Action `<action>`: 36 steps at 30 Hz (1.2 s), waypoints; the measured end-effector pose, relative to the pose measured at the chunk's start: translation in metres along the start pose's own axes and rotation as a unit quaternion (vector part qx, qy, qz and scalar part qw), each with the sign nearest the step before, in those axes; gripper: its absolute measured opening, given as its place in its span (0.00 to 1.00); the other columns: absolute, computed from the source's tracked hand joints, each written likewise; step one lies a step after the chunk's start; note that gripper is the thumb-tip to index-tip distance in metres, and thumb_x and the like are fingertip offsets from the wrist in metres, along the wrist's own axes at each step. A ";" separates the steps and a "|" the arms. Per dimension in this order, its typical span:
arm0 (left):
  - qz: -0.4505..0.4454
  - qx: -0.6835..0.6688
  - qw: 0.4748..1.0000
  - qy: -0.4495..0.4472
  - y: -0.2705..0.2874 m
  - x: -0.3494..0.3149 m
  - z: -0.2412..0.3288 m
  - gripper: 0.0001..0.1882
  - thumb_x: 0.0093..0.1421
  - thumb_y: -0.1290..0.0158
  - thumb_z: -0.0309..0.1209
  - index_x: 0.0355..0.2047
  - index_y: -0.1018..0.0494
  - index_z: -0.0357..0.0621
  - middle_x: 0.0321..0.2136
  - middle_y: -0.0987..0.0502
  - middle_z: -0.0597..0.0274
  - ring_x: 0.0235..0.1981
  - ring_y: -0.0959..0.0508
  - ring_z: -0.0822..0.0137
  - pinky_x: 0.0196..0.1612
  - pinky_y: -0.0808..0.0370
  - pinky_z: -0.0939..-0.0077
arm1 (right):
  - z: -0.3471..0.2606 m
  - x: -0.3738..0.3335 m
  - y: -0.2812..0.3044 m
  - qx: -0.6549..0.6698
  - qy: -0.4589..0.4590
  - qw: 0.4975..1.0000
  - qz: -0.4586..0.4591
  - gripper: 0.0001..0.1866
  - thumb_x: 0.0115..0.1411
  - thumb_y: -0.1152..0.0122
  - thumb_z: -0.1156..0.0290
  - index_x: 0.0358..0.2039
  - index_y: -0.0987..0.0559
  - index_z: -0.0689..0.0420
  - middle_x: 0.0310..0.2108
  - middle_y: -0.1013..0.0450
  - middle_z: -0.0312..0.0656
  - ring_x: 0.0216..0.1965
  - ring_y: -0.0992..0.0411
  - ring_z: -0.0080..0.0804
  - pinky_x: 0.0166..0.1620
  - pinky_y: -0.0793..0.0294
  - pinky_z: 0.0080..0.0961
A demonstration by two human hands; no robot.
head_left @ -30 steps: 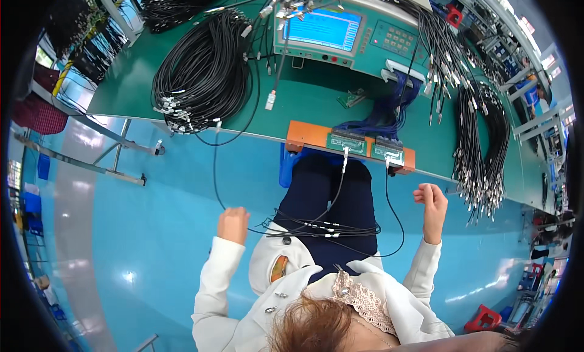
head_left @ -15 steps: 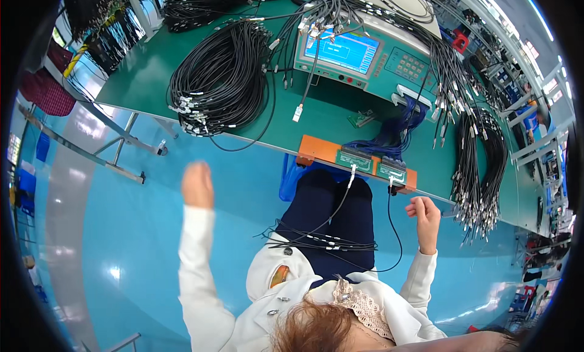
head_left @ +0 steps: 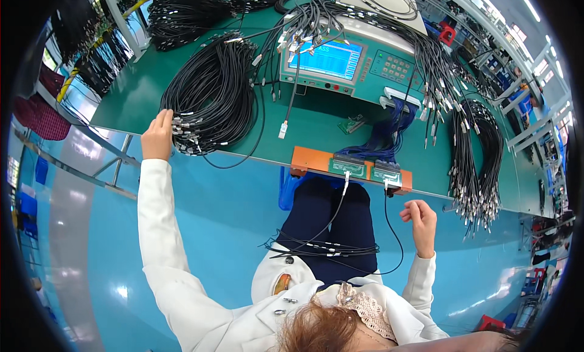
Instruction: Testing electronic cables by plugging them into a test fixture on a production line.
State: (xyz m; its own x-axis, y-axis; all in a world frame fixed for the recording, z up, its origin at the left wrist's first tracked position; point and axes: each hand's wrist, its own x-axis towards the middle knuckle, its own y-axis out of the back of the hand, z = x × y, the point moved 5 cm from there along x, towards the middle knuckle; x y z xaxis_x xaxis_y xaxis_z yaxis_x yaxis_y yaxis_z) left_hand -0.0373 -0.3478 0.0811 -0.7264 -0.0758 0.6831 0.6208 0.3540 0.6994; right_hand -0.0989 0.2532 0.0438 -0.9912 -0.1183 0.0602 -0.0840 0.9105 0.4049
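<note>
At the table's left front edge, my left hand [head_left: 158,139] has its fingers closed at the white-tipped connector ends of a large coiled bundle of black cables [head_left: 210,90]. Which cable ends lie under the fingertips is hard to see. My right hand [head_left: 421,224] hovers off the front edge, fingers loosely curled with nothing in them. Near it, two cables are plugged into green circuit boards [head_left: 348,167] on an orange block [head_left: 310,159]. One cable's white plug [head_left: 347,176] sits in the left board, another plug [head_left: 386,185] in the right. Several black cables [head_left: 328,248] lie across my lap.
A teal test instrument [head_left: 389,66] with a lit blue screen [head_left: 328,59] stands on the green table [head_left: 267,146]. Blue ribbon wires [head_left: 386,133] run from it to the boards. More cable bundles hang at the right [head_left: 477,169] and lie at the back left [head_left: 188,17].
My left hand has moved left and up to the cable bundle. My right hand has stayed about where it was. The instrument's screen shows a different message, and the view has shifted slightly.
</note>
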 end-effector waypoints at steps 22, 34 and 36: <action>0.015 -0.769 0.575 0.278 0.167 -0.097 0.237 0.06 0.59 0.57 0.16 0.34 0.35 0.39 0.36 0.32 0.58 0.38 0.26 0.61 0.43 0.28 0.67 | -0.048 -0.004 -0.237 0.338 -0.315 0.807 -0.368 0.18 0.65 0.53 0.60 0.43 0.32 0.64 0.35 0.28 0.42 0.35 0.28 0.27 0.37 0.25 0.22; 0.001 -0.807 0.232 0.544 0.079 -0.113 0.090 0.20 0.65 0.55 0.34 0.53 0.39 0.35 0.34 0.32 0.63 0.23 0.38 0.77 0.25 0.38 0.85 | -0.046 -0.071 -0.149 0.377 -0.192 0.774 -0.470 0.16 0.67 0.59 0.68 0.24 0.31 0.61 0.20 0.30 0.40 0.21 0.31 0.23 0.40 0.25 0.27; -0.033 -0.837 0.210 0.504 0.068 -0.118 0.057 0.19 0.66 0.56 0.35 0.52 0.38 0.35 0.27 0.36 0.67 0.20 0.41 0.78 0.22 0.42 0.85 | -0.040 -0.076 -0.120 0.344 -0.115 0.801 -0.477 0.19 0.65 0.59 0.71 0.17 0.32 0.60 0.23 0.27 0.44 0.26 0.27 0.30 0.46 0.27 0.31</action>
State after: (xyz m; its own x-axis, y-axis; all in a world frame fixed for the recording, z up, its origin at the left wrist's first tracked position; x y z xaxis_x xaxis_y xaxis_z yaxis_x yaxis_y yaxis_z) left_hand 0.0740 -0.2613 0.0356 -0.8422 -0.4861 -0.2333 0.4661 -0.4387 -0.7683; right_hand -0.0092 0.1373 0.0272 -0.4287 -0.8857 -0.1783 -0.7723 0.4616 -0.4364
